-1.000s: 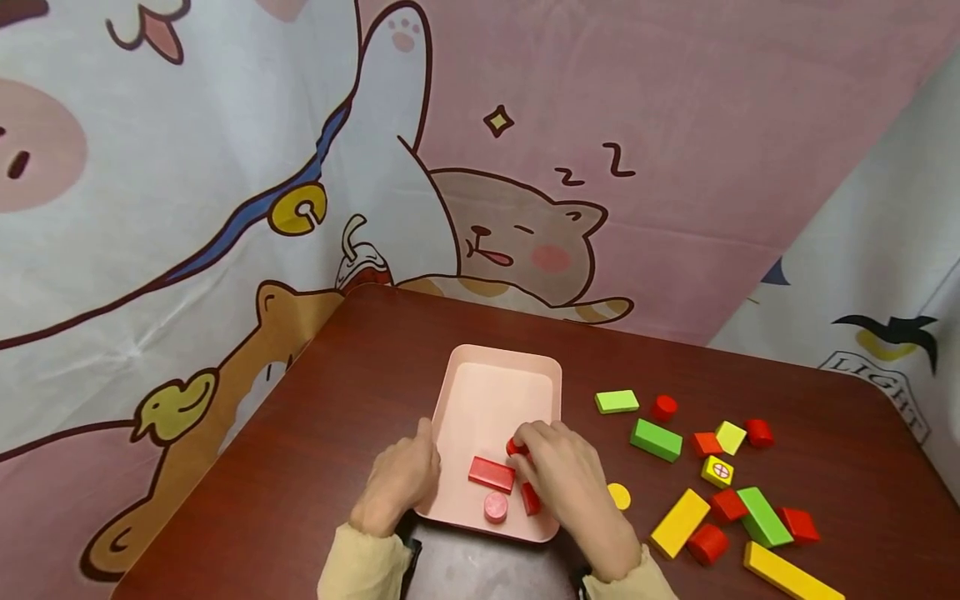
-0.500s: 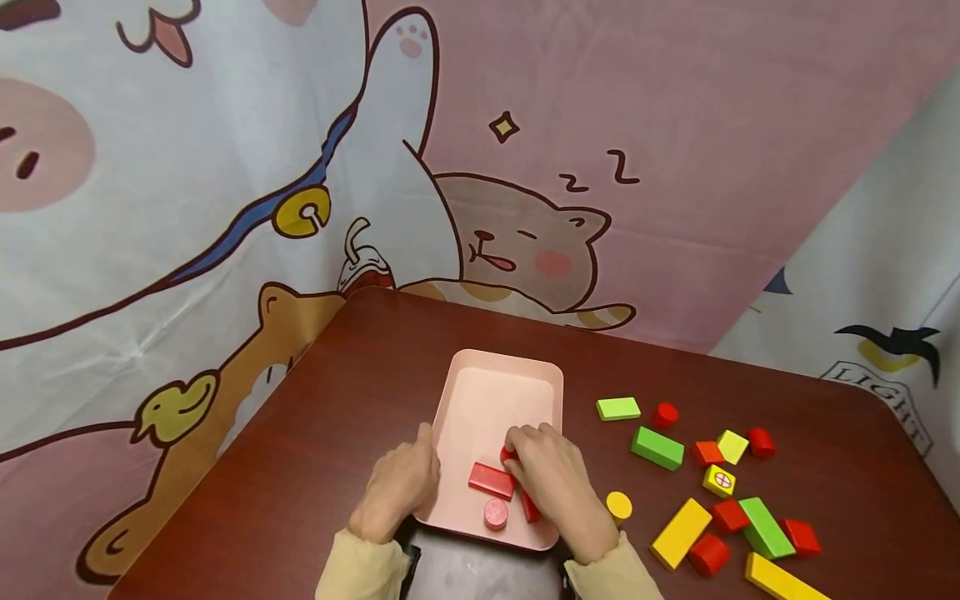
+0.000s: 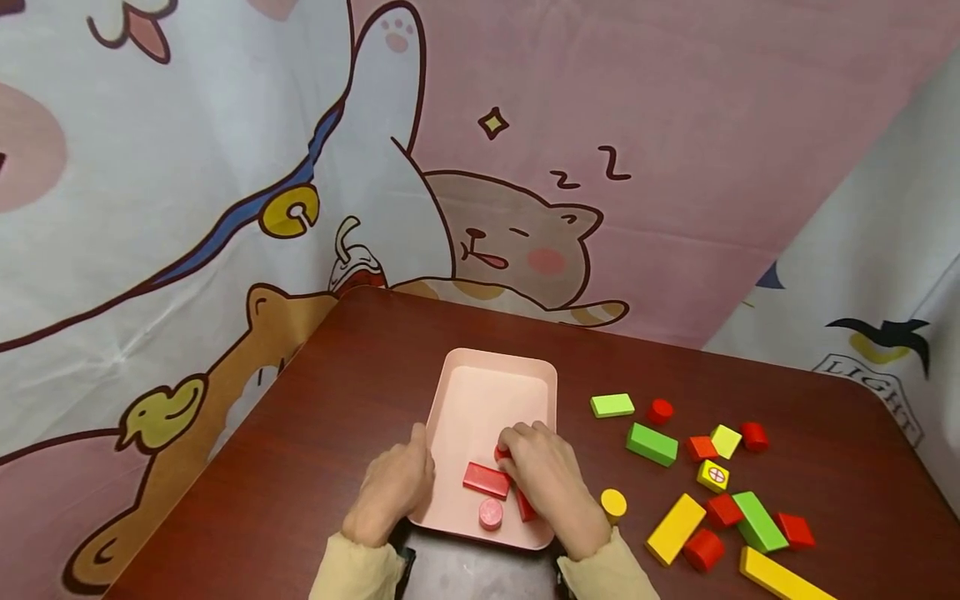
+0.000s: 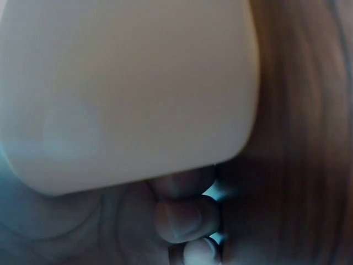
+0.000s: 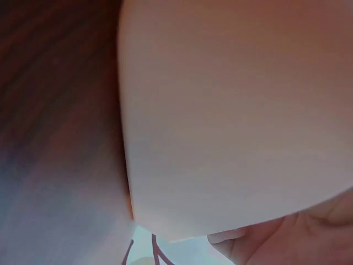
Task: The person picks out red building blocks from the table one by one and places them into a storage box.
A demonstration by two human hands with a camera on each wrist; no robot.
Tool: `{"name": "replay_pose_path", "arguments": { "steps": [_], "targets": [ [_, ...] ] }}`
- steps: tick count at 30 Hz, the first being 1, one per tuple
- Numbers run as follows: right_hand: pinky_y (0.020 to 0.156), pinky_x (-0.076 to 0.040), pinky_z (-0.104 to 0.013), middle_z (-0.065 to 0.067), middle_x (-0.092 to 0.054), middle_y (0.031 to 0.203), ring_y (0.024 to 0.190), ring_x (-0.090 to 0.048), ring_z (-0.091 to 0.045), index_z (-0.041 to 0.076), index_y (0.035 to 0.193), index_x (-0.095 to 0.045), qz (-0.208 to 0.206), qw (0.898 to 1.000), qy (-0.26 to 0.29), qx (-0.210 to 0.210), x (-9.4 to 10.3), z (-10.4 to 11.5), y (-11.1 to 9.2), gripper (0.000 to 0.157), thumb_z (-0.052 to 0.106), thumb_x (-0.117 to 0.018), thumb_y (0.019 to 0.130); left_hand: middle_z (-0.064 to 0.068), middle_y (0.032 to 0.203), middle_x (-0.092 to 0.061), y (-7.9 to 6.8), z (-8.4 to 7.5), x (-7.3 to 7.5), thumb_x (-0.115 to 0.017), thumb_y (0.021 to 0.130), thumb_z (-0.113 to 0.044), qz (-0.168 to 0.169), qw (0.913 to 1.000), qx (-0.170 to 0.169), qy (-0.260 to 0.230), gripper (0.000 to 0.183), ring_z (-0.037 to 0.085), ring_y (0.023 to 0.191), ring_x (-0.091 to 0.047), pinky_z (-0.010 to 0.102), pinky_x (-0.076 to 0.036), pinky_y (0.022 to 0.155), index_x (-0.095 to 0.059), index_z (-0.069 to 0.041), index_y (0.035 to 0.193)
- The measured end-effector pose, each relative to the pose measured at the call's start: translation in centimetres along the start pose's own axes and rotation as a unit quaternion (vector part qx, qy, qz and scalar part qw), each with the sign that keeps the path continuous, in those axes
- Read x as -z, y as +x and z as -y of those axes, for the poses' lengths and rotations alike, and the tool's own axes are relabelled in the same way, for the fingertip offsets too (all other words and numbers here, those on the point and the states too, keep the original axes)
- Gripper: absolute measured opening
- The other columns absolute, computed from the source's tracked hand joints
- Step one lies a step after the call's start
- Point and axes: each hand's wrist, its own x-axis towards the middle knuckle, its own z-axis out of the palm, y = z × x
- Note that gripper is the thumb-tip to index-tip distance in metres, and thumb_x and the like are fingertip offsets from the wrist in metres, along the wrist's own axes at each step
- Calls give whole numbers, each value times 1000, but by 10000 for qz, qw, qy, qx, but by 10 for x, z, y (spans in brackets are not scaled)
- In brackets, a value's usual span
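The left hand [image 3: 393, 479] is gripping the left side of the pink tray [image 3: 495, 400], its thumb lying along the rim and, in the left wrist view, its fingers curling against the outer wall. The right hand [image 3: 546, 473] is reaching over the tray's right wall and appears to be pinching a small red block [image 3: 500, 453] inside; the curled fingers are covering most of that piece, so its full shape and the exact fingertip contact are not showing. Also lying in the near half of the tray are a flat red rectangular block [image 3: 486, 481], just left of the right hand; a pinkish-red cylinder [image 3: 491, 514], nearer the person; and another red block [image 3: 524, 505], which the right hand is partly hiding. The tray is resting on a dark reddish-brown table [image 3: 337, 375]. Right of it, loose pieces are lying scattered: a light green block [image 3: 612, 406] is sitting near a darker green block [image 3: 652, 444], a yellow cylinder [image 3: 613, 503] is standing just beyond the right wrist, and a yellow rectangular block [image 3: 676, 529] is lying beside a red cylinder [image 3: 703, 550].
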Motion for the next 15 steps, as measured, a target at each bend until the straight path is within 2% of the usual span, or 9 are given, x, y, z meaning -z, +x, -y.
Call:
{"name": "replay_pose_path", "arguments": {
  "steps": [8,15],
  "targets": [
    [55,-43,-30,4,-57,82,71,-49,-16,19,82,-64,-68,9999,-146,52,10,5,-4,18,22,-81,77,12,60,-54,-1,1,0,-47,93,-12,-3,10000,12,5,8,31,50,-53,47,-41,49,-41,-8,92],
    [57,-47,-31,5,-63,89,76,-53,-14,18,93,-69,-415,9991,51,17,42,15,-15,20,25,-81,78,10,59,-52,-1,1,0,-47,93,-13,52,10000,30,-7,7,29,49,-52,46,-41,49,-41,-8,92]
  ]
}}
